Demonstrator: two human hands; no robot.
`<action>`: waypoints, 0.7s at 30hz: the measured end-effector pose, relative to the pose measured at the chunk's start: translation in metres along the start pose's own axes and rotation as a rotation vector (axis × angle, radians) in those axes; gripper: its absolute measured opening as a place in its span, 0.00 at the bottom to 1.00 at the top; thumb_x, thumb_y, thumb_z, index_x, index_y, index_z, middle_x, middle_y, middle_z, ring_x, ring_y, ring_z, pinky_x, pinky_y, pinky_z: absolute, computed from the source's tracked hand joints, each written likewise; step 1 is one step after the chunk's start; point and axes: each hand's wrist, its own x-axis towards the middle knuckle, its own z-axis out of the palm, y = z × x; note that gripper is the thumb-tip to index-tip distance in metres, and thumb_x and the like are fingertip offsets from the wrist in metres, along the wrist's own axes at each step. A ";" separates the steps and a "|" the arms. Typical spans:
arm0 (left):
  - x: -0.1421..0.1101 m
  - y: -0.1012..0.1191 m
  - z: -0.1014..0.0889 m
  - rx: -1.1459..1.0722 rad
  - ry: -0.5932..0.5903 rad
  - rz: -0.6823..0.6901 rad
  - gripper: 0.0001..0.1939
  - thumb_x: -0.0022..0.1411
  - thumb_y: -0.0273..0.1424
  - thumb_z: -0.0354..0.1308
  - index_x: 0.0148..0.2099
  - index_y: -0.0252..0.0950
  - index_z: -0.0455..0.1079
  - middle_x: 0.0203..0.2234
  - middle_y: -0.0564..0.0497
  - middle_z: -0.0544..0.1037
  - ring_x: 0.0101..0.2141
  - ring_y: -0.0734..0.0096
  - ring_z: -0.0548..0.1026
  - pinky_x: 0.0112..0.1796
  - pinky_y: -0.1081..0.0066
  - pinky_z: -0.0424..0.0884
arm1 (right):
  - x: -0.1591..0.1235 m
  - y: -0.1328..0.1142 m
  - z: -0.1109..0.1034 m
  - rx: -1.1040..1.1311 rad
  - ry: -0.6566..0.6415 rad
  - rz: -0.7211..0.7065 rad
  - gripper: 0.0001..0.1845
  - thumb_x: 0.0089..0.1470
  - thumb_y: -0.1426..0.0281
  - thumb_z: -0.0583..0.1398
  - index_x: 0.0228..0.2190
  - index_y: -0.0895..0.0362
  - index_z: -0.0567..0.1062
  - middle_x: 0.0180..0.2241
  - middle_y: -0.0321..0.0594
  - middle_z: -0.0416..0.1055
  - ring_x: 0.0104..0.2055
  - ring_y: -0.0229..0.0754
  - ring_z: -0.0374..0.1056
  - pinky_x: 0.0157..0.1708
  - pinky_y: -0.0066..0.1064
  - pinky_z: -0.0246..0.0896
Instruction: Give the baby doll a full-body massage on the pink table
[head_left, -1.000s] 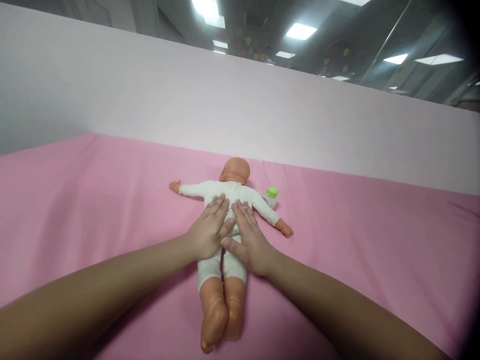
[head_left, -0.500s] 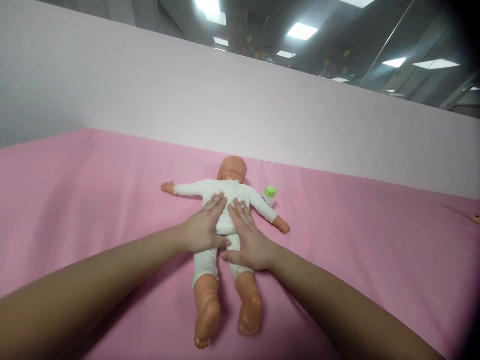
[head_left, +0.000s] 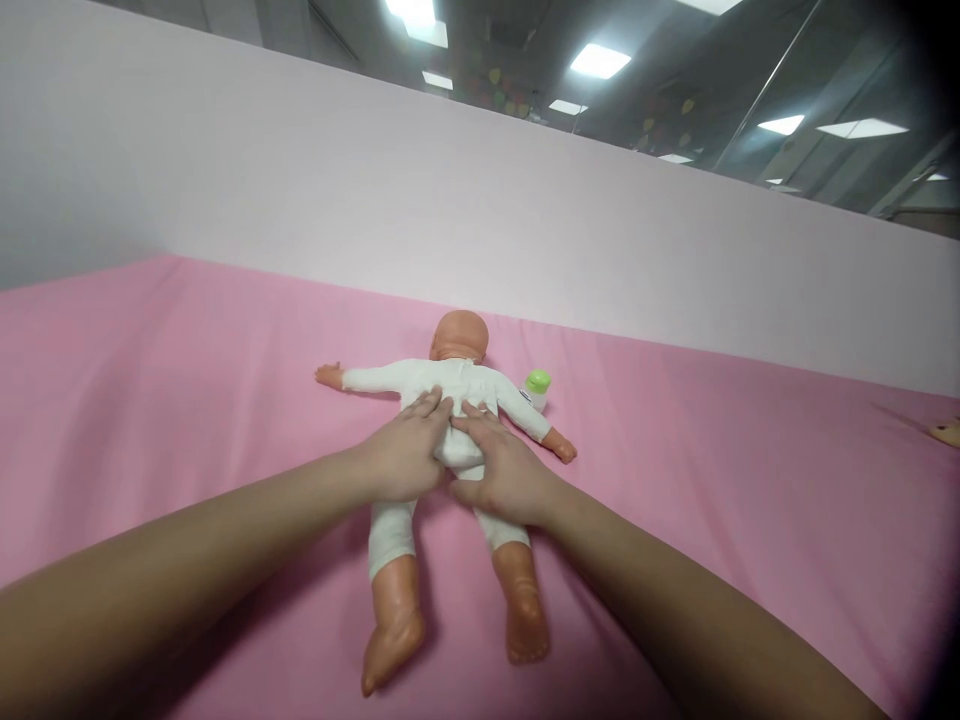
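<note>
A baby doll (head_left: 459, 378) with a white cloth body lies face down on a pink sheet, its head away from me and its arms spread. My left hand (head_left: 409, 445) lies on the left side of the doll's lower back, fingers stretched forward and nothing held. On the opposite side, my right hand (head_left: 506, 465) rests on the doll's back and hip, its fingers extended and apart from the thumb. Both hands touch the cloth. The doll's bare lower legs point toward me, spread apart. Parts of its hips and thighs are hidden under my hands.
Beside the doll's right-hand arm is a small bottle (head_left: 537, 388) with a green cap. The pink sheet (head_left: 675, 480) meets a pale wall (head_left: 375, 190), with glass above it reflecting ceiling lights. A small tan object (head_left: 946, 432) shows at the right edge.
The doll's legs have spread further apart, the left one outward to the left and the right one to the right. My thumbs have drawn in slightly; both hands stay on the back.
</note>
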 end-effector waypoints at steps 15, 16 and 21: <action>0.001 -0.010 0.023 0.047 0.112 0.079 0.50 0.60 0.30 0.58 0.77 0.25 0.35 0.74 0.30 0.32 0.73 0.46 0.34 0.69 0.48 0.48 | 0.004 0.010 0.016 -0.074 -0.037 0.161 0.57 0.57 0.55 0.66 0.73 0.44 0.38 0.75 0.43 0.13 0.75 0.64 0.12 0.71 0.61 0.28; 0.002 -0.009 0.023 0.044 0.114 0.076 0.50 0.60 0.30 0.57 0.77 0.25 0.36 0.74 0.30 0.32 0.73 0.46 0.34 0.69 0.48 0.48 | 0.005 0.009 0.016 -0.064 -0.039 0.170 0.56 0.57 0.57 0.65 0.73 0.44 0.38 0.75 0.43 0.13 0.75 0.64 0.12 0.71 0.61 0.29; 0.002 -0.011 0.025 0.013 0.136 0.085 0.47 0.64 0.35 0.57 0.77 0.30 0.39 0.75 0.33 0.34 0.73 0.45 0.33 0.69 0.45 0.49 | 0.005 0.007 0.015 -0.067 -0.055 0.149 0.51 0.60 0.68 0.61 0.73 0.45 0.39 0.75 0.44 0.16 0.75 0.63 0.14 0.72 0.60 0.31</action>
